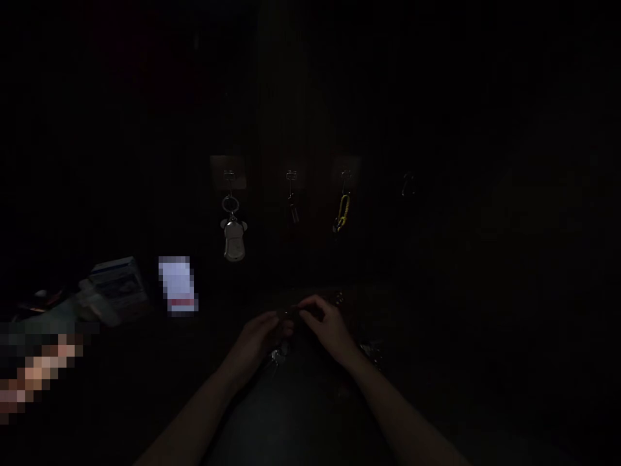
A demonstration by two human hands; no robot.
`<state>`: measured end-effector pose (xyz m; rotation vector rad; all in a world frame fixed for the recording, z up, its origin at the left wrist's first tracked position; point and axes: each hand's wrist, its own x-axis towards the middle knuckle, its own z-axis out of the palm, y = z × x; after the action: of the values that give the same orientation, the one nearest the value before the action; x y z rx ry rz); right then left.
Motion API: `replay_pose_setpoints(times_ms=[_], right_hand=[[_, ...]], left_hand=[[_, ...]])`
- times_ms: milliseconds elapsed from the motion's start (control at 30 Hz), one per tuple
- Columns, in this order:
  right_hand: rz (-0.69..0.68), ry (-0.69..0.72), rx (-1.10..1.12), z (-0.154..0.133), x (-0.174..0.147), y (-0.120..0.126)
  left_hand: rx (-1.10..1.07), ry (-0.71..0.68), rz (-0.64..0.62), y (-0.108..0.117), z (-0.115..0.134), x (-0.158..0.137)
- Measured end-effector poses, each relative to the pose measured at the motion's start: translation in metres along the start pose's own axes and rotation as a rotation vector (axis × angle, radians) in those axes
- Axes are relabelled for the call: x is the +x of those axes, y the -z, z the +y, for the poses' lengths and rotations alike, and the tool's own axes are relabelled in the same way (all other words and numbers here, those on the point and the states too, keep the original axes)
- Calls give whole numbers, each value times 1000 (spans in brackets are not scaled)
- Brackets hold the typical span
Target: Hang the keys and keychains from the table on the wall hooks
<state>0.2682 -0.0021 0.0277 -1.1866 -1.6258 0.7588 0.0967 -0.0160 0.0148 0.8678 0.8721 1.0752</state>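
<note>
In very dim light, my left hand [259, 336] and my right hand [330, 323] work close together over the surface in front of me. The fingers of the left hand are closed on a small dark piece [287, 314], and shiny metal bits that look like keys [277, 356] hang just under them. My right hand has its thumb and forefinger pinched near the same piece; what lies between those fingertips is too dark to make out. More small metal items, perhaps keys [371, 353], lie beside the right wrist.
Ahead, wall hooks hold a white bear-shaped keychain [235, 241], a small dark fob [294, 211] and a yellow braided loop [343, 212]. Another hook [408, 184] is faint at right. A lit, blurred screen [178, 285] and a box [119, 285] stand left.
</note>
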Motion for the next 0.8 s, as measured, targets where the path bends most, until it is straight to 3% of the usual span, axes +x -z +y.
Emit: replay_pose_setpoints(times_ms=[133,400,633,800], right_hand=[[-11,49,-32,1,0,0],[-12,287,-90,1,-6,-6],[-19,345,-242,4,-7,-6],[3,370,-292,2,-7,-5]], left_hand=[[-27,-1,-31,1,0,2],[10,-37,-90,-3,1,-2],[111,-37,-41,0,-2,-2],[172,-30,-71,2,-3,-1]])
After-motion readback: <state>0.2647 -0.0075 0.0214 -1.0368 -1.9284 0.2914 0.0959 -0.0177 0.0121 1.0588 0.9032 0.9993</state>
